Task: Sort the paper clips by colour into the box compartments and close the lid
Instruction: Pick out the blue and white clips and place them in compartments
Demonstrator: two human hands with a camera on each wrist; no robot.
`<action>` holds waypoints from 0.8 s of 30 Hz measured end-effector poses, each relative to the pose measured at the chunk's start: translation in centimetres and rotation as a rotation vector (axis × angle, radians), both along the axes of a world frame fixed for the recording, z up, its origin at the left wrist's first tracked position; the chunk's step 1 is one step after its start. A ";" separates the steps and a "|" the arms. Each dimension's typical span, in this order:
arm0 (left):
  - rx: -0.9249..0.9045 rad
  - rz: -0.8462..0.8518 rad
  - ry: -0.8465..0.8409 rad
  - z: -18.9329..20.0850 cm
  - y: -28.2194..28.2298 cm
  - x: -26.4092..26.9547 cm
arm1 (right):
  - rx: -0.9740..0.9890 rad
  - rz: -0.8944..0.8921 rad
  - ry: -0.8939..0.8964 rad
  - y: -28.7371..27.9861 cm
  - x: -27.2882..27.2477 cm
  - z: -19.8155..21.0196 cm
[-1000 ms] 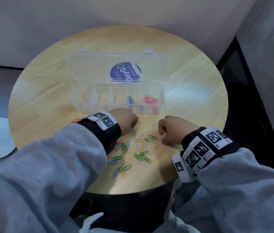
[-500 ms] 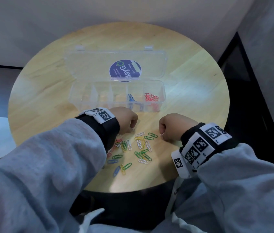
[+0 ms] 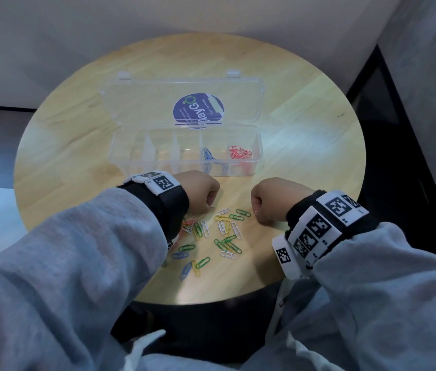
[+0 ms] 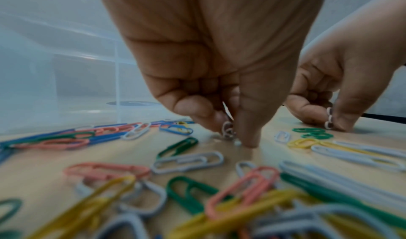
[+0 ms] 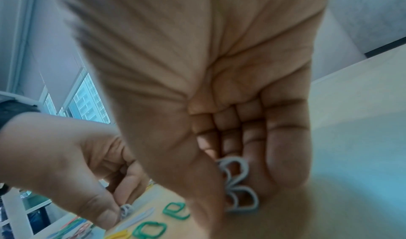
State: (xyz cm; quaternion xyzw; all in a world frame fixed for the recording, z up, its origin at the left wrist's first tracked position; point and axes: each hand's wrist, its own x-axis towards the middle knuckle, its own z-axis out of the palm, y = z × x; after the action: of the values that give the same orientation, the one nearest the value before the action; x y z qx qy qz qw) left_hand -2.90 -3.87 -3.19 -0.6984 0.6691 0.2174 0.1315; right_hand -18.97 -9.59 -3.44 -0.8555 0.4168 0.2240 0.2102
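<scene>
Both hands are down on the round bench (image 3: pixel 305 145), each one grabbing white clips. The left hand (image 3: pixel 202 191) has thumb and forefinger pressed together on a couple of white paper clips (image 4: pixel 228 129) with the tips right at the wood, and the right hand (image 3: pixel 270 200) is curled round its own small bunch of white clips (image 5: pixel 239 187).

What matters next, I'd guess, is the drop-off: the clear box (image 3: pixel 184 167) sits at about 12 o'clock from both hands, long axis running 9 to 3, lid (image 3: pixel 136 103) flopped open behind it. Blue clips (image 3: pixel 207 153) are in the second compartment from the right, red clips (image 3: pixel 239 153) in the far right one, and the ones further left look empty. Those are closer to the left hand. The loose pile (image 3: pixel 219 234) lies at 6 o'clock from the hands, still lots of green, yellow, white and a few blue.

The head view only shows two fists from above. You need the wrist views to see the white clips actually being held, and the right one shows several loops fanned out under the thumb.
</scene>
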 end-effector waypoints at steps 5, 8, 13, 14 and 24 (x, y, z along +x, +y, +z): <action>-0.025 0.046 0.103 -0.1 0.4 0.1 | 0.143 -0.096 -0.141 -0.4 -0.3 0.6; -0.022 0.130 0.199 0.4 0.6 0.4 | 0.303 -0.234 -0.306 -0.6 -0.6 1.2; 0.012 0.209 0.281 1.6 1.1 1.0 | 0.504 -0.377 -0.465 -1.0 -0.8 1.6; 0.027 0.243 0.329 1.8 1.1 1.1 | 0.540 -0.398 -0.466 -1.0 -0.7 1.7; 0.178 0.532 0.731 1.7 1.8 1.6 | 0.733 -0.542 -0.499 -0.1 0.4 1.7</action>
State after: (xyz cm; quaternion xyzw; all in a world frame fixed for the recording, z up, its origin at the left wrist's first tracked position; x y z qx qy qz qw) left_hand -1.34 -2.05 -1.45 -0.7091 0.4479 0.5325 -0.1140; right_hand -18.59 -9.69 -1.78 -0.6142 0.4549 0.0821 0.6396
